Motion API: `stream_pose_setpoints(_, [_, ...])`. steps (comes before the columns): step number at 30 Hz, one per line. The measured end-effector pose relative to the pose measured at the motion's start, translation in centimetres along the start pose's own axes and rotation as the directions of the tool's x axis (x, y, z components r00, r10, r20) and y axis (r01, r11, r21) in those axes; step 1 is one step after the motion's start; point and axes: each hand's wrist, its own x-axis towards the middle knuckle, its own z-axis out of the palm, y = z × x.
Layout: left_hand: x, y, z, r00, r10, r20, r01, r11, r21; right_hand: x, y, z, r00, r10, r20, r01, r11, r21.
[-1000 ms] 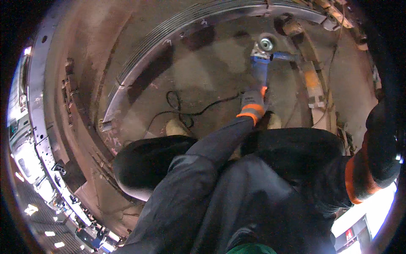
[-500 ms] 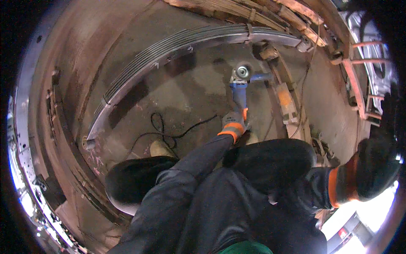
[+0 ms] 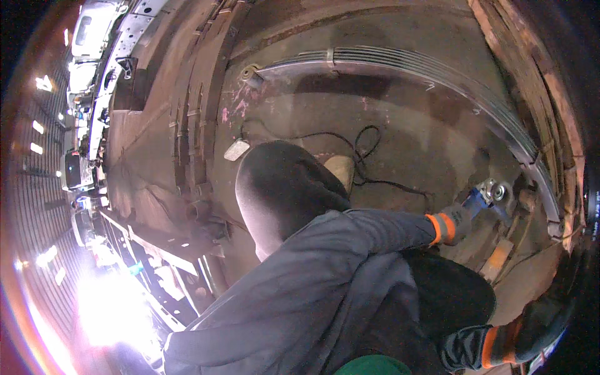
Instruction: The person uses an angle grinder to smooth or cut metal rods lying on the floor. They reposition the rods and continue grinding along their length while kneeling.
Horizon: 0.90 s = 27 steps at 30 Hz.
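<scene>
My left hand [image 3: 456, 225], in a grey glove with an orange-striped cuff, grips a blue angle grinder [image 3: 479, 199] with a silver head and disc at the right. Beside the grinder's head arches a long steel leaf spring [image 3: 425, 69] on the floor. A black cord [image 3: 387, 184] lies looped on the concrete. My right hand [image 3: 540, 319], in a dark glove with an orange cuff, is at the lower right rim, away from the grinder; its fingers are too dark to make out. My left knee [image 3: 278, 187] is bent in the middle of the picture.
More dark spring bars [image 3: 194, 125] lie at the left. Rusty bars [image 3: 537, 75] line the right side, and a short piece [image 3: 500, 253] lies below the grinder. A pale small block [image 3: 236, 149] sits by my knee. A perforated steel rail [image 3: 134, 25] and bright openings fill the far left.
My view has swung leftward, so the spring, grinder and left hand appear farther right. My left hand still holds the grinder. The block by my knee has come into sight.
</scene>
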Motion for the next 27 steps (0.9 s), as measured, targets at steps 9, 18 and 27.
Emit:
stream_pose_setpoints(9, [0.8, -2.1, 11.1, 0.977, -0.025, 0.210, 0.157, 0.754, -0.638, 0.8, -0.8, -1.3, 0.980, 0.194, 0.046, -0.125, 0.775, -0.619])
stream_pose_setpoints(18, [-0.2, 1.7, 0.3, 0.845, 0.250, 0.472, -0.225, 0.968, -0.109, 0.3, 0.0, 2.3, 0.937, 0.036, -0.347, -0.099, 0.981, -0.168])
stream_pose_setpoints(27, [-1.1, -0.1, 0.8, 0.791, 0.127, 0.598, -0.178, 0.984, 0.026, -0.3, -0.1, 1.0, 0.950, -0.016, -0.310, -0.031, 0.989, -0.146])
